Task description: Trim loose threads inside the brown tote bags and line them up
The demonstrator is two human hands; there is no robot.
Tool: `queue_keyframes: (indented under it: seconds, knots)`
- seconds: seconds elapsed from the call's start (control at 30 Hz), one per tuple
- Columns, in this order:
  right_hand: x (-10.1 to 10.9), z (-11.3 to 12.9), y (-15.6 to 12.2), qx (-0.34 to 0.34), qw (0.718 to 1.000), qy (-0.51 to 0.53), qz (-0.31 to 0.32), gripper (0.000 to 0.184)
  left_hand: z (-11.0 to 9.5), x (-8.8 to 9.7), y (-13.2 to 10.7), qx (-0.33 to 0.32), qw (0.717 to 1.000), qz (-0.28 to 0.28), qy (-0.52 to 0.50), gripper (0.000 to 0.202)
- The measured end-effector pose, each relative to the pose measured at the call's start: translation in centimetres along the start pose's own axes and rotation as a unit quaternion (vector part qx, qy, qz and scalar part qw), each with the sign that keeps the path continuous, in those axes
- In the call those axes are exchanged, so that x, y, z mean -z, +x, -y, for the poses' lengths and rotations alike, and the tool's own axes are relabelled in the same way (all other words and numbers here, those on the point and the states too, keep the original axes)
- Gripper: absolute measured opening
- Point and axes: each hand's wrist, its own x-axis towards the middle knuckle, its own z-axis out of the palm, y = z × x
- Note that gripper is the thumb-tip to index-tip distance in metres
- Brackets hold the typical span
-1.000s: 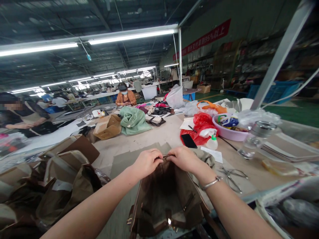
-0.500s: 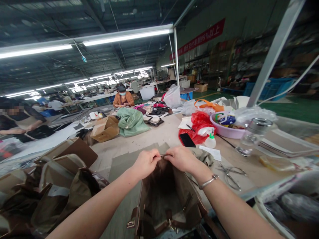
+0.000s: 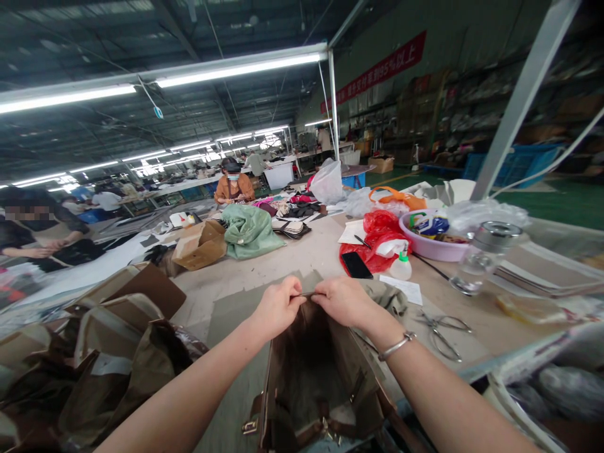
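A brown bag stands on the table in front of me, its mouth facing up and its dark inside showing. My left hand pinches the bag's far rim. Close beside it, my right hand grips the same rim, with a short stretch of edge between the two. Metal fittings show at the near end, and a metal clasp sticks out at the left. Olive-grey fabric lies just past my right hand. The fingertips' far sides are hidden.
Several unfinished brown bags are piled at left. Scissors, a glass jar, a phone, a white squeeze bottle and a lilac basin lie to the right. Beyond are a green sack and a cardboard box. Co-workers sit farther off.
Both hands keep hold of the bag's far rim, with only a slight shift of the left fingers. The view has moved a little. At far left, a co-worker's hands have come together.
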Motion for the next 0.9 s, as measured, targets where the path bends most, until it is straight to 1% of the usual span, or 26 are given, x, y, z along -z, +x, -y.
queue_keyframes:
  seconds: [0.07,0.17,0.3,0.43,0.57,0.67,0.77,0.9]
  knots:
    - [-0.1,-0.1,0.0,0.001,1.0,0.002,-0.005,0.03,0.1,-0.1,0.1,0.003,1.0,0.004,-0.015,0.026]
    - [-0.1,-0.3,0.1,0.004,1.0,0.009,-0.006,0.029,0.3,-0.3,0.2,-0.006,1.0,0.018,-0.006,0.015]
    - [-0.2,-0.9,0.0,0.025,0.999,0.038,-0.001,0.031,0.5,-0.4,0.2,-0.006,1.0,0.028,-0.006,0.019]
    - [-0.3,-1.1,0.0,0.047,0.997,0.06,-0.013,0.026,0.2,-0.2,0.2,-0.019,0.999,0.028,-0.006,0.018]
    - [-0.3,-0.5,0.5,0.045,0.999,0.014,-0.018,0.027,-0.2,-0.1,0.3,-0.011,1.0,0.021,0.005,0.018]
    - [-0.3,-0.2,0.8,0.047,0.999,-0.017,-0.014,0.028,0.1,0.1,0.2,-0.01,0.999,0.033,-0.001,0.018]
    - [-0.2,-0.5,0.8,0.057,0.998,-0.028,-0.021,0.029,0.6,0.7,-0.1,-0.022,0.998,0.051,-0.021,0.015]
    - [-0.3,-1.0,0.6,0.061,0.997,-0.025,-0.028,0.029,1.0,1.4,-0.7,-0.014,0.998,0.06,-0.013,0.02]
